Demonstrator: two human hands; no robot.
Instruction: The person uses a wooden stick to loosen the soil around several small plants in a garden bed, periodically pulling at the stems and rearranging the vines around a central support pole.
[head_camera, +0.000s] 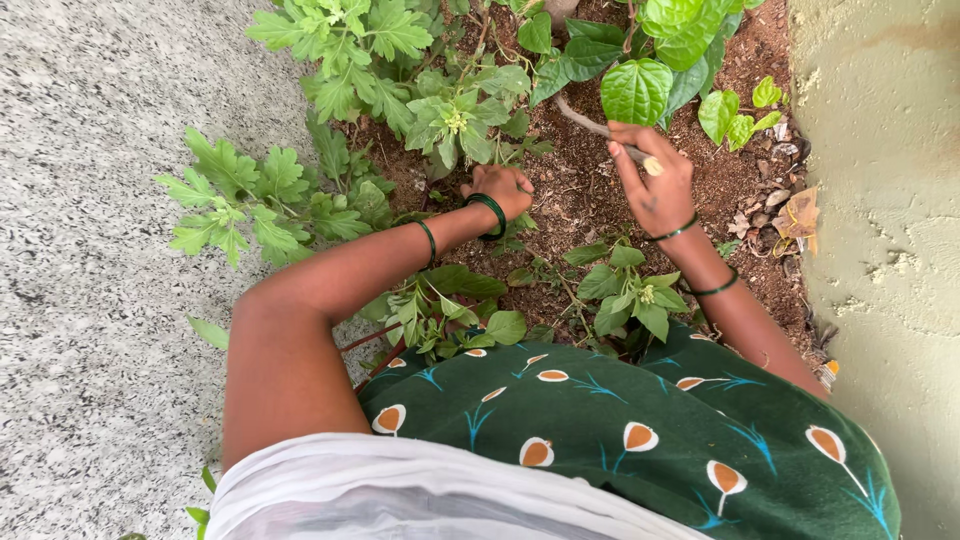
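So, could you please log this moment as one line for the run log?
left hand: closed, on soil among small plants | right hand: gripping thin stem | wall at right

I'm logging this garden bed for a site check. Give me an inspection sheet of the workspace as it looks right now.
Surface: bare brown soil in a bed between a grey stone pavement and a green wall.
Job's things: a thin stem in the right hand's grip; leafy plants around it.
Clutter: dry leaf and small stones by the wall.
Hands: left hand closed, down on the soil; right hand closed on the stem.
Cables: nothing seen.
Surroundings: green patterned dress below.
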